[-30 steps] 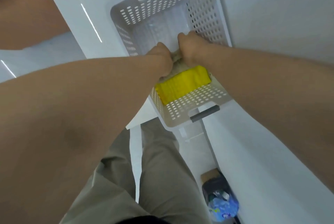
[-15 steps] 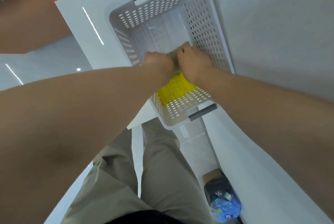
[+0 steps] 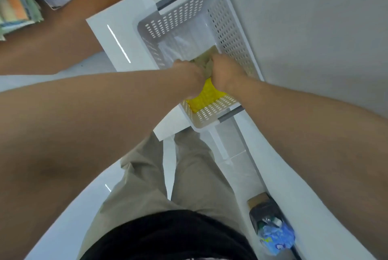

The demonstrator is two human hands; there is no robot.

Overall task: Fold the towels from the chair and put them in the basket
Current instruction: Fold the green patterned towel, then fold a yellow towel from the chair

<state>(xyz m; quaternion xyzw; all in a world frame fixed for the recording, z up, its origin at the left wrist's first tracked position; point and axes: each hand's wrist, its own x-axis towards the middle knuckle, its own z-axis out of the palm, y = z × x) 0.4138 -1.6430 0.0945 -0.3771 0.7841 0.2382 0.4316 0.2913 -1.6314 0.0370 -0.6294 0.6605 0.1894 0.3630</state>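
Holding a green towel (image 3: pixel 206 58) inside the white basket (image 3: pixel 231 35).
Gripped by left hand (image 3: pixel 188 73) and right hand (image 3: pixel 225 70), mid frame, next to a yellow towel (image 3: pixel 204 98).

The basket (image 3: pixel 231 35) is set on the table (image 3: pixel 126 18), close beside the wall (image 3: pixel 315 28) at the right. Inside it, a folded towel (image 3: pixel 204 97) lies at the near end. A second towel (image 3: pixel 206 59) is held just beyond it by both hands, the left hand (image 3: pixel 186 77) and right hand (image 3: pixel 226 70) side by side. A stack of cloths (image 3: pixel 14 1) is seen far left, beyond the table — a bin (image 3: pixel 266 215) stands on the floor, near right.
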